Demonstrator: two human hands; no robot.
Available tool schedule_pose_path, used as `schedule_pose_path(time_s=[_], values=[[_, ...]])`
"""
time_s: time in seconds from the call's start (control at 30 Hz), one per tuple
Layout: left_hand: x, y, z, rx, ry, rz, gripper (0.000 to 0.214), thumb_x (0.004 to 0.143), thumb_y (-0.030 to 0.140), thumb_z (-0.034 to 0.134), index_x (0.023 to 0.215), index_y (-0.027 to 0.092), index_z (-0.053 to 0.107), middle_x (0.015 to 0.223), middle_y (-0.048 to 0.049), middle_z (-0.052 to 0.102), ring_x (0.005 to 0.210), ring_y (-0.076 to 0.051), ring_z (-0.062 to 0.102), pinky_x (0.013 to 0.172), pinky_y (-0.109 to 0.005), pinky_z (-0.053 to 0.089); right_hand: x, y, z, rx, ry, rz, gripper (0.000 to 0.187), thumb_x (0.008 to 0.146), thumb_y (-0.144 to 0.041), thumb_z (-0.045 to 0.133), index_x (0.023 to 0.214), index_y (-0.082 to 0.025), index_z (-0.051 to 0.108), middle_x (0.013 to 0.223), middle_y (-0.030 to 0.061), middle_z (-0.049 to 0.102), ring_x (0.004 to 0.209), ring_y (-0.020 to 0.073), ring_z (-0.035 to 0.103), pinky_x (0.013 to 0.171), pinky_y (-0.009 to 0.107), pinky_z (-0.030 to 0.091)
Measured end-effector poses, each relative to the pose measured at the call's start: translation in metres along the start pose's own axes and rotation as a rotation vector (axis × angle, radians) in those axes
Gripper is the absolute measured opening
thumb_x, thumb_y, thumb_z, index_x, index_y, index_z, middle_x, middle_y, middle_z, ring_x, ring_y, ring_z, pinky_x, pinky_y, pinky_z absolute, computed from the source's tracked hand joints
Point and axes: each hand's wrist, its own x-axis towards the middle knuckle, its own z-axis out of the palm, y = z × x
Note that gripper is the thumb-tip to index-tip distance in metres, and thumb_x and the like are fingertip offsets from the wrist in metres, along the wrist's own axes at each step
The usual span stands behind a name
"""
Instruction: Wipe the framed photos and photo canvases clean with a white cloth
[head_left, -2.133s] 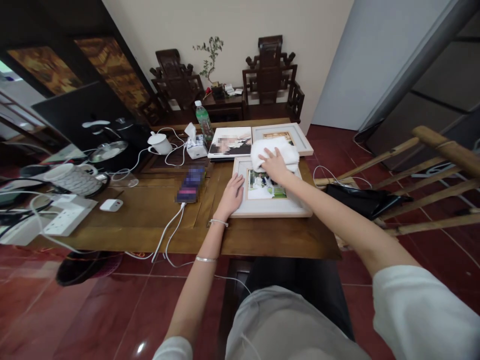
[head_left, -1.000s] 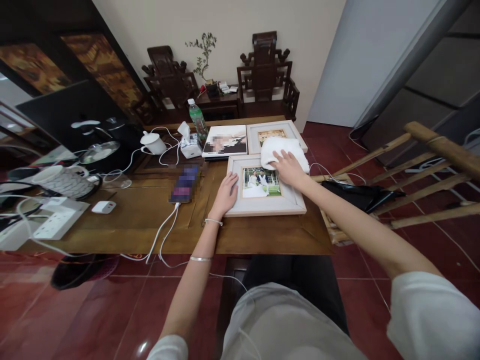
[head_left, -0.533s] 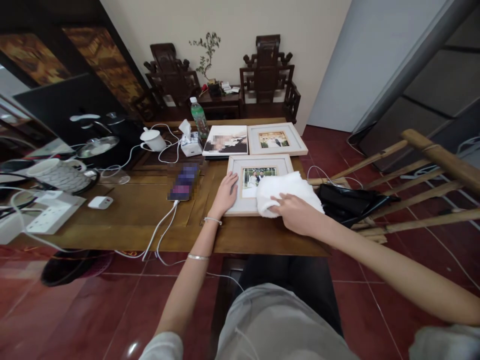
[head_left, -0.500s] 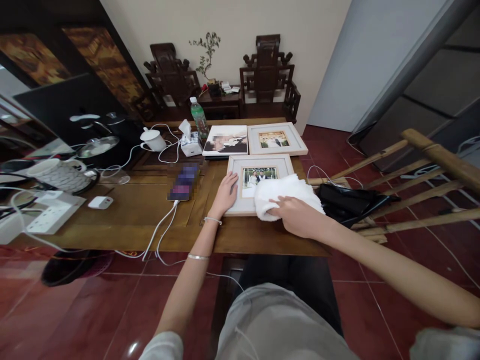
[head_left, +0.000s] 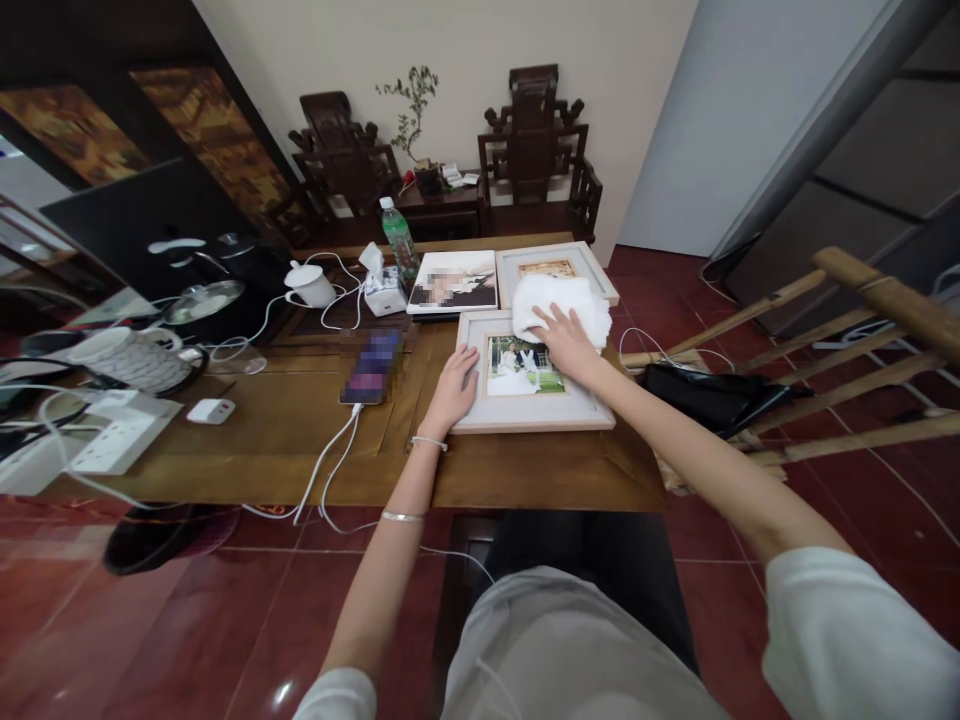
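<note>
A pale wooden picture frame [head_left: 540, 412] with a photo of two people lies flat near the front edge of the table. My left hand [head_left: 454, 388] rests on its left side, fingers stretched along the border. A folded white towel [head_left: 574, 298] is under my right hand [head_left: 568, 346], whose fingers press into it at the frame's upper right. The towel covers that corner and part of a second picture frame [head_left: 600, 285] just behind. Left of the second frame lies a photo panel [head_left: 465, 270] with a white edge.
On the wooden table [head_left: 262, 440] stand a green-capped-label bottle [head_left: 400, 240], a tissue box [head_left: 385, 292], a lidded white cup [head_left: 311, 286] and a phone [head_left: 371, 368] on a cable. A power strip [head_left: 124, 435] sits far left. A bamboo chair [head_left: 885, 300] with a black bag [head_left: 697, 395] stands right.
My right hand has pushed the towel away from me, from the frame's lower right to its upper right corner, uncovering the photo. My left hand stays on the frame's left side.
</note>
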Motion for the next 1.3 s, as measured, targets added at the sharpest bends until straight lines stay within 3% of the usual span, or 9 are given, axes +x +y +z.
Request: schedule_pose_path(time_s=[0.1, 0.2, 0.43, 0.53, 0.73, 0.93, 1.03, 1.13, 1.3], values=[[0.0, 0.0, 0.0, 0.01, -0.002, 0.002, 0.036, 0.09, 0.018, 0.046, 0.123, 0.014, 0.06, 0.135, -0.0123, 0.057, 0.137, -0.026, 0.04, 0.115, -0.05, 0.032, -0.001, -0.007, -0.002, -0.027, -0.062, -0.05, 0.057, 0.081, 0.001, 0.04, 0.132, -0.019, 0.056, 0.151, 0.012, 0.037, 0.137, 0.0391, 0.029, 0.106, 0.061, 0.025], [0.0, 0.001, 0.0, 0.019, -0.004, 0.006, 0.037, 0.09, 0.018, 0.045, 0.123, 0.012, 0.059, 0.135, -0.0133, 0.057, 0.137, -0.027, 0.04, 0.115, -0.05, 0.032, -0.025, -0.025, -0.015, -0.018, -0.105, -0.116, 0.052, 0.081, -0.002, 0.041, 0.128, -0.017, 0.06, 0.147, 0.0144, 0.042, 0.133, 0.0396, 0.035, 0.104, 0.059, 0.026], [0.0, 0.003, 0.001, 0.001, -0.011, -0.009, 0.038, 0.09, 0.016, 0.044, 0.124, 0.013, 0.059, 0.137, -0.0137, 0.055, 0.137, -0.026, 0.039, 0.115, -0.052, 0.03, -0.095, -0.056, -0.079, 0.179, -0.355, -0.259, 0.055, 0.074, 0.0, 0.044, 0.121, -0.019, 0.065, 0.12, 0.0152, 0.065, 0.102, 0.0287, 0.062, 0.081, 0.038, 0.045], [0.0, 0.003, 0.001, -0.006, -0.012, -0.009, 0.038, 0.09, 0.018, 0.044, 0.125, 0.014, 0.058, 0.137, -0.0135, 0.054, 0.138, -0.026, 0.038, 0.116, -0.051, 0.028, -0.109, -0.067, -0.091, 0.235, -0.361, -0.311, 0.057, 0.073, 0.001, 0.044, 0.121, -0.02, 0.065, 0.123, 0.0138, 0.064, 0.105, 0.0282, 0.061, 0.081, 0.037, 0.046], [0.0, 0.001, 0.0, -0.01, -0.028, 0.003, 0.039, 0.091, 0.02, 0.044, 0.127, 0.016, 0.057, 0.138, -0.012, 0.054, 0.139, -0.026, 0.037, 0.116, -0.052, 0.028, -0.083, -0.057, -0.047, 0.209, -0.248, -0.221, 0.063, 0.076, 0.001, 0.043, 0.134, -0.022, 0.055, 0.15, 0.0092, 0.04, 0.138, 0.0343, 0.032, 0.103, 0.055, 0.033], [0.0, 0.001, -0.001, -0.001, -0.033, 0.003, 0.038, 0.091, 0.02, 0.044, 0.127, 0.015, 0.057, 0.138, -0.0127, 0.054, 0.139, -0.026, 0.037, 0.116, -0.051, 0.028, -0.015, -0.006, -0.007, 0.096, -0.019, -0.041, 0.063, 0.076, 0.002, 0.042, 0.135, -0.018, 0.053, 0.154, 0.0076, 0.034, 0.14, 0.0344, 0.025, 0.11, 0.057, 0.024], [-0.001, 0.0, -0.001, -0.004, -0.04, 0.004, 0.038, 0.092, 0.021, 0.043, 0.127, 0.014, 0.057, 0.138, -0.0137, 0.054, 0.139, -0.026, 0.036, 0.116, -0.051, 0.028, 0.003, 0.001, -0.003, 0.06, -0.023, 0.012, 0.06, 0.078, 0.0, 0.043, 0.134, -0.017, 0.054, 0.154, 0.0091, 0.033, 0.14, 0.0384, 0.024, 0.108, 0.061, 0.022], [-0.001, 0.0, -0.001, -0.007, -0.037, 0.005, 0.039, 0.092, 0.02, 0.043, 0.128, 0.015, 0.056, 0.139, -0.0128, 0.053, 0.139, -0.026, 0.036, 0.116, -0.052, 0.028, -0.004, -0.011, -0.005, 0.043, -0.089, -0.022, 0.056, 0.078, -0.001, 0.043, 0.129, -0.019, 0.059, 0.153, 0.0089, 0.036, 0.139, 0.0414, 0.023, 0.106, 0.066, 0.02], [-0.001, 0.003, 0.001, 0.002, -0.033, 0.0, 0.039, 0.091, 0.02, 0.043, 0.128, 0.015, 0.056, 0.139, -0.0125, 0.053, 0.14, -0.026, 0.035, 0.116, -0.052, 0.027, -0.053, -0.037, -0.035, 0.104, -0.233, -0.135, 0.056, 0.076, -0.001, 0.043, 0.125, -0.02, 0.063, 0.148, 0.0092, 0.043, 0.135, 0.0391, 0.033, 0.102, 0.063, 0.028]])
